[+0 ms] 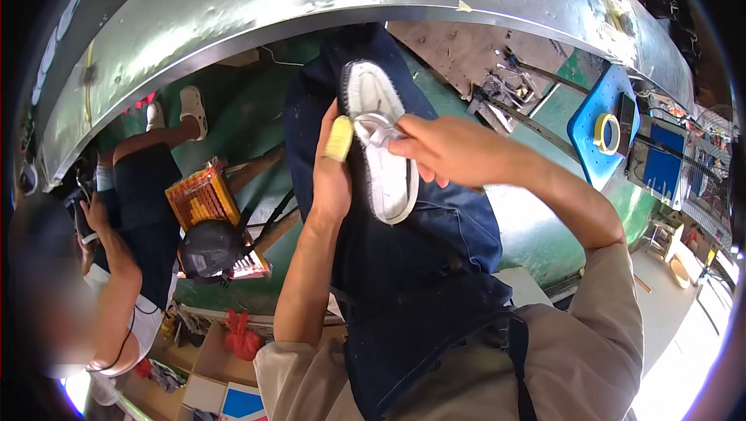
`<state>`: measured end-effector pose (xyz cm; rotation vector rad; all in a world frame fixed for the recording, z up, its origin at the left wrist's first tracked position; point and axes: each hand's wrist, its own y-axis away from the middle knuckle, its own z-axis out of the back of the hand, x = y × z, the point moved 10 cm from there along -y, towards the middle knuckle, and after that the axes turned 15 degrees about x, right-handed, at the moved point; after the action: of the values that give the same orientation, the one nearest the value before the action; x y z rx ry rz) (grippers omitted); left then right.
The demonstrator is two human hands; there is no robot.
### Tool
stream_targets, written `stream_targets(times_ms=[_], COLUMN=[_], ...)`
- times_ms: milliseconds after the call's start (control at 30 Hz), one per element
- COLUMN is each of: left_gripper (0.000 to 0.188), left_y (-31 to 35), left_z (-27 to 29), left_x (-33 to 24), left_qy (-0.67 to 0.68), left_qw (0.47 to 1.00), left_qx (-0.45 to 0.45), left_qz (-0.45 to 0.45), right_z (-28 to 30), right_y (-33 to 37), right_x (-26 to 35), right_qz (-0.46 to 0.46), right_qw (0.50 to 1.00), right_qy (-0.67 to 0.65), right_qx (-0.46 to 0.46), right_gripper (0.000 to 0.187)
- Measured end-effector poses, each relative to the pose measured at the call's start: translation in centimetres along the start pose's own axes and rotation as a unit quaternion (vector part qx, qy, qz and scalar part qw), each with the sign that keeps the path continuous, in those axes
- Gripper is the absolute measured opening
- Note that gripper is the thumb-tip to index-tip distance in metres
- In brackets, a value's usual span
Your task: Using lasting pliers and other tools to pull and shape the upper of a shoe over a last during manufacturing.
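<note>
A white shoe sole (pixel 396 192) with a dark, fuzzy edge lies lengthwise above my lap, over the navy apron (pixel 458 227). My left hand (pixel 334 180) is closed on its left side, with a yellow covering (pixel 339 138) wrapped round the thumb. A silvery-grey strap (pixel 374 127) crosses the middle of the sole. From the right, my right hand (pixel 443 149) pinches this strap with thumb and fingers. The fingers of my left hand under the sole are hidden.
A curved metal bench (pixel 256 13) spans the far side. At left sits another person (pixel 124 266), near a black cap-like object (pixel 211 250) and an orange-patterned package (pixel 200 194). On the right, a blue board (pixel 587 130) carries a tape roll (pixel 607 133).
</note>
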<state>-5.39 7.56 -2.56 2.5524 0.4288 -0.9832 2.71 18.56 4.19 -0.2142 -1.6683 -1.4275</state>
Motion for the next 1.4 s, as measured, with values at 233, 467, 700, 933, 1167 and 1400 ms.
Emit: stream_targets(times_ms=[233, 467, 700, 933, 1167, 1400], left_gripper=[0.051, 0.084, 0.104, 0.088, 0.046, 0.069], left_y=[0.1, -0.6, 0.8, 1.2, 3.8, 1.2], left_z=[1.1, -0.7, -0.7, 3.4, 3.7, 8.2], left_x=[-1.1, -1.2, -0.9, 0.2, -3.9, -2.8], left_qy=[-0.249, -0.347, -0.431, -0.338, -0.029, -0.487], left_qw=[0.961, 0.936, 0.901, 0.921, 0.998, 0.835], left_qx=[-0.119, -0.046, -0.033, -0.116, -0.052, -0.128], left_qz=[-0.007, -0.018, 0.034, 0.152, -0.011, 0.221], right_z=[-3.3, 3.9, 3.1, 3.5, -0.4, -0.3], right_y=[-0.7, 3.9, 0.5, 1.6, 0.7, 1.0], right_x=[-2.3, 3.8, 5.4, 3.8, -9.6, -9.0], right_qz=[0.083, 0.208, 0.162, 0.130, 0.007, 0.007], right_qw=[0.964, 0.900, 0.887, 0.884, 0.912, 0.914], right_qy=[-0.187, 0.178, 0.343, 0.297, -0.261, -0.209], right_qx=[-0.169, -0.338, -0.265, -0.336, -0.317, -0.348], right_gripper=[0.029, 0.025, 0.032, 0.033, 0.028, 0.030])
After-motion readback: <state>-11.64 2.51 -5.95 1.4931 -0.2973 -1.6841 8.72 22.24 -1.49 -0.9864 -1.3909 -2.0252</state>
